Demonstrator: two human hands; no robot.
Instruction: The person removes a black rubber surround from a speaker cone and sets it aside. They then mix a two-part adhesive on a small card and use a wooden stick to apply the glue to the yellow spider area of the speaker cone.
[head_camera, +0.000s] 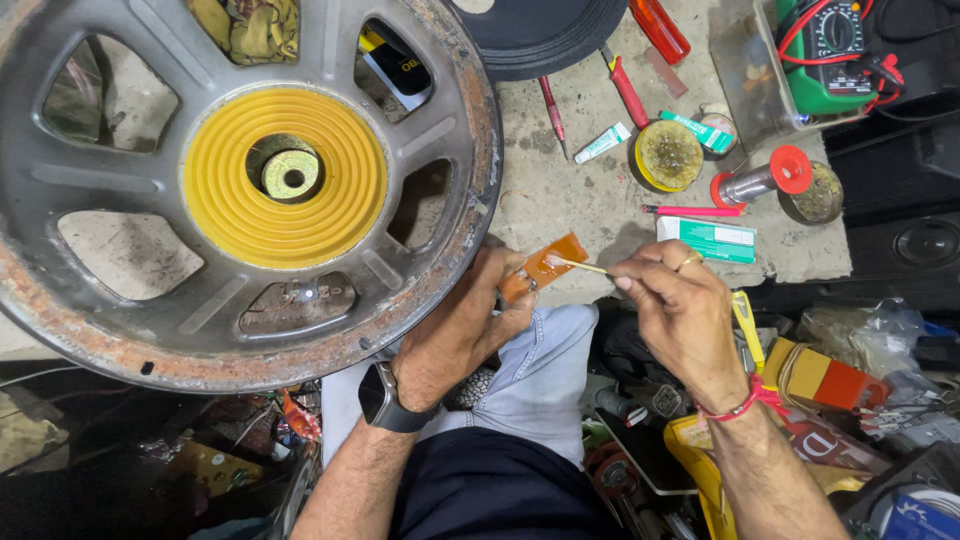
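Head view — orange strip (545, 268) pinched in left hand (465, 330), centre, near rusty speaker frame (240, 180). Thin stick (578, 265) gripped by right hand (680, 305), tip laid on strip. Small tubes (603, 143), solder spool (765, 178) scattered far right.

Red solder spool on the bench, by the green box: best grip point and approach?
Grip the silver barrel of the solder spool between its two red flanges, coming from above with fingers across the barrel. It lies on its side, flanges left and right, so the barrel is exposed on top. The round tin sits close on its left, so a side approach looks cramped.
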